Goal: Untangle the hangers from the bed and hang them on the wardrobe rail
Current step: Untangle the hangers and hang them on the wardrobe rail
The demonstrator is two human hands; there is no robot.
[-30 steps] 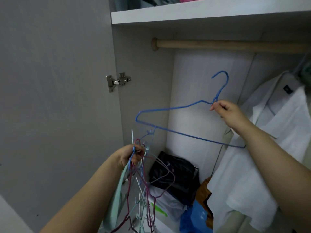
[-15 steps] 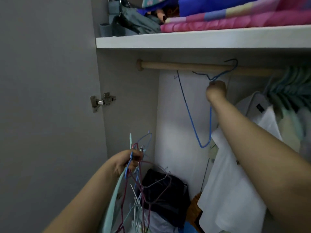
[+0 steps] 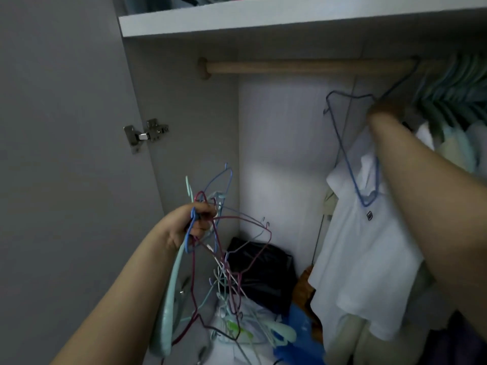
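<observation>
My left hand [image 3: 193, 225] grips a tangled bunch of hangers [image 3: 224, 262] in blue, maroon, mint and white, which dangles in front of the open wardrobe. A blue wire hanger [image 3: 350, 154] hangs by its hook on the wooden rail [image 3: 290, 67], near the rail's right end. My right hand [image 3: 386, 109] is raised just under the rail and holds the blue hanger by its neck; the hand is blurred. The hanger's hook sits next to a row of mint hangers [image 3: 456, 93] on the rail.
A white shirt [image 3: 369, 246] hangs below my right arm. A black bag [image 3: 266, 270], blue plastic [image 3: 303, 335] and folded clothes lie on the wardrobe floor. The open door [image 3: 66, 154] with its hinge [image 3: 146, 134] stands at left. A shelf [image 3: 263, 19] runs above the rail.
My right hand has slid the blue hanger rightward along the rail toward the mint hangers. My left hand still grips the tangled bunch at about the same height.
</observation>
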